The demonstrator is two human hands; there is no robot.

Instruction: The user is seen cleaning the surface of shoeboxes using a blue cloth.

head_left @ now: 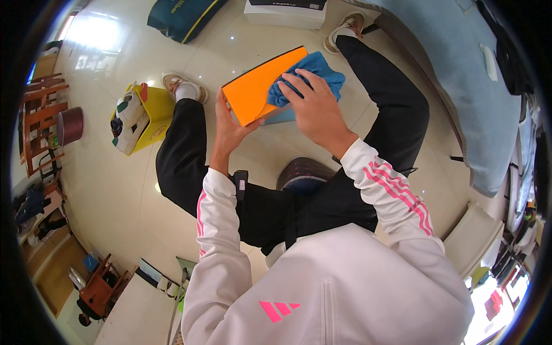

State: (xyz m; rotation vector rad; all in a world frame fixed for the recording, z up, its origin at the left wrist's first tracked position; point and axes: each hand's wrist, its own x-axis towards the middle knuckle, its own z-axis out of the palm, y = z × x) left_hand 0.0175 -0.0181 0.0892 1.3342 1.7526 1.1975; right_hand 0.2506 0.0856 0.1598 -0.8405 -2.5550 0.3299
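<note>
My left hand (pixel 229 131) grips an orange box (pixel 246 96) from its near left corner, with the thumb along the lower edge. The box is held tilted above the floor, between my knees. On its right part lies a crumpled blue cloth (pixel 329 73), pressed down by the fingers of my right hand (pixel 319 112). Some of the right fingertips sink into the cloth's folds. Below the box and the right hand, a light blue surface (pixel 280 117) shows in part; I cannot tell what it belongs to.
A yellow box (pixel 163 109) with shoes in it stands on the floor by my left foot. Ahead are a dark teal bag (pixel 183 20) and a white box (pixel 286 14). Furniture under a light blue cover (pixel 454 52) lines the right side. Wooden chairs (pixel 43 123) stand far left.
</note>
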